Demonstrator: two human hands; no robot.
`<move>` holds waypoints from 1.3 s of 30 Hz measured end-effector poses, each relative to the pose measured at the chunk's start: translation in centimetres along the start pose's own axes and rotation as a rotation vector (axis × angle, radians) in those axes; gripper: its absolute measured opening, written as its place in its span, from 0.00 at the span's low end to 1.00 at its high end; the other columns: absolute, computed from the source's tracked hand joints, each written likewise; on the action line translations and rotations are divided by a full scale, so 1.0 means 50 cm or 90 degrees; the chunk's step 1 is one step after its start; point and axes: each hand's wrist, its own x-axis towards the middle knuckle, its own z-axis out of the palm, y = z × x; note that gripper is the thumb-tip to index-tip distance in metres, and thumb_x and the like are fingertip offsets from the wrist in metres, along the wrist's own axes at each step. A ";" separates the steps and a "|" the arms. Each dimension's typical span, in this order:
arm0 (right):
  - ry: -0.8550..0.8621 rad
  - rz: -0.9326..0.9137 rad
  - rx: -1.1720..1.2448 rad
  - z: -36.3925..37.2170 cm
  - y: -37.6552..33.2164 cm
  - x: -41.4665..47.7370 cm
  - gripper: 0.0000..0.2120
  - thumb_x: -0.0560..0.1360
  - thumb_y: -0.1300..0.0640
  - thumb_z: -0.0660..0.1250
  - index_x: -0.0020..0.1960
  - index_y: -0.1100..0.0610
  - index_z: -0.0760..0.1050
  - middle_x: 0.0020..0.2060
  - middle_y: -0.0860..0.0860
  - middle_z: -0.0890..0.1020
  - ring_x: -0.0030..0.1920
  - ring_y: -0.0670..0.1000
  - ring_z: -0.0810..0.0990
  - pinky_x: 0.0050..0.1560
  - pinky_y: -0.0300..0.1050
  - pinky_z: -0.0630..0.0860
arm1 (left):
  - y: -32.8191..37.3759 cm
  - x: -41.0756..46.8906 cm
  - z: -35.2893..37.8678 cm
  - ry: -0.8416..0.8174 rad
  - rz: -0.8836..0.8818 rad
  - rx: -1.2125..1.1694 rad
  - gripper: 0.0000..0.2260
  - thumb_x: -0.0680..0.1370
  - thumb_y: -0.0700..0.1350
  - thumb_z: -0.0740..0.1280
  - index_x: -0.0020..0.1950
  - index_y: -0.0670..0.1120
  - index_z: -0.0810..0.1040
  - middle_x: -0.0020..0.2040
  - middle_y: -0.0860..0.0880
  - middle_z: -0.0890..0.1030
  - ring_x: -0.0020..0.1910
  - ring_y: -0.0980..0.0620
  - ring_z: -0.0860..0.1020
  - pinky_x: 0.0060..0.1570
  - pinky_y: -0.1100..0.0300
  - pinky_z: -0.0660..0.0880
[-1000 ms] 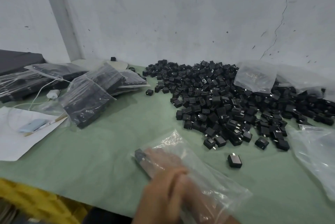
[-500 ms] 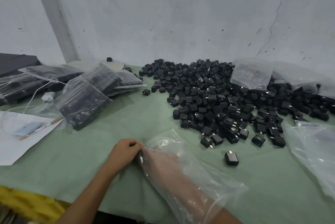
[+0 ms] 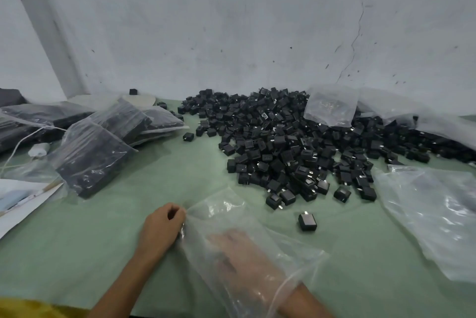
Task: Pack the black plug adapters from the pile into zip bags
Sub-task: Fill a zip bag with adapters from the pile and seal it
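Left hand [image 3: 164,225] pinching the edge of a crumpled clear plastic zip bag [image 3: 221,207] near the front edge of the green-covered bench [image 3: 77,253]. Right hand [image 3: 239,253] lying inside it, fingers flat, holding nothing. Pile of small black square plug adapters [image 3: 296,142] spreading toward the back right; filled clear bags [image 3: 90,158] lying back left.

Green table [image 3: 180,171] bears adapter pile [image 3: 296,142], bags [image 3: 90,155].
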 end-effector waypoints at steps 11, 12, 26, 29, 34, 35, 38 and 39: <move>0.173 0.244 -0.274 -0.236 -0.063 -0.086 0.09 0.79 0.53 0.69 0.55 0.41 0.81 0.47 0.45 0.82 0.44 0.46 0.80 0.49 0.43 0.76 | -0.006 0.002 0.008 0.020 0.043 -0.061 0.04 0.79 0.44 0.69 0.44 0.51 0.81 0.37 0.55 0.83 0.35 0.61 0.80 0.40 0.62 0.73; 0.159 0.288 -0.352 -0.224 -0.027 -0.057 0.12 0.78 0.51 0.68 0.61 0.41 0.78 0.53 0.45 0.79 0.48 0.48 0.80 0.54 0.45 0.75 | -0.005 0.002 0.008 0.021 0.045 -0.062 0.05 0.79 0.44 0.69 0.44 0.51 0.81 0.36 0.54 0.83 0.34 0.63 0.79 0.39 0.64 0.72; 0.357 0.403 0.286 -0.157 -0.039 -0.276 0.15 0.79 0.64 0.58 0.48 0.53 0.84 0.51 0.58 0.86 0.35 0.58 0.82 0.25 0.44 0.74 | -0.006 0.001 0.007 0.005 0.039 -0.062 0.07 0.79 0.45 0.68 0.42 0.51 0.80 0.33 0.56 0.83 0.31 0.61 0.79 0.38 0.61 0.73; 0.264 0.428 0.336 -0.063 -0.094 -0.322 0.13 0.81 0.52 0.62 0.50 0.56 0.84 0.51 0.58 0.85 0.42 0.57 0.85 0.40 0.47 0.80 | -0.001 0.000 0.008 0.004 0.035 -0.059 0.07 0.79 0.45 0.67 0.42 0.50 0.80 0.33 0.58 0.82 0.32 0.62 0.79 0.38 0.62 0.72; 0.193 0.425 0.484 0.045 -0.105 -0.237 0.14 0.76 0.69 0.66 0.56 0.58 0.84 0.54 0.59 0.84 0.52 0.63 0.84 0.57 0.57 0.80 | 0.004 -0.004 0.003 0.004 0.032 -0.043 0.08 0.79 0.45 0.67 0.41 0.50 0.80 0.32 0.55 0.82 0.31 0.62 0.78 0.39 0.61 0.74; 0.200 0.424 0.486 0.053 -0.108 -0.211 0.18 0.76 0.74 0.64 0.57 0.59 0.84 0.53 0.60 0.84 0.51 0.62 0.85 0.56 0.56 0.81 | 0.007 -0.005 0.002 -0.001 0.030 -0.041 0.08 0.79 0.45 0.67 0.41 0.49 0.80 0.31 0.54 0.82 0.32 0.59 0.80 0.41 0.57 0.76; 0.191 0.398 0.413 0.057 -0.132 -0.140 0.14 0.78 0.74 0.63 0.56 0.61 0.81 0.46 0.62 0.85 0.41 0.57 0.85 0.42 0.48 0.83 | 0.014 -0.009 0.000 -0.018 0.026 -0.064 0.08 0.79 0.44 0.66 0.41 0.47 0.80 0.30 0.51 0.82 0.31 0.51 0.81 0.45 0.51 0.79; 0.179 0.388 0.392 0.055 -0.141 -0.121 0.12 0.78 0.72 0.63 0.53 0.61 0.82 0.44 0.62 0.84 0.38 0.57 0.84 0.38 0.46 0.82 | 0.015 -0.010 -0.002 -0.018 0.027 -0.069 0.08 0.79 0.44 0.66 0.41 0.47 0.79 0.30 0.50 0.82 0.31 0.51 0.80 0.46 0.51 0.79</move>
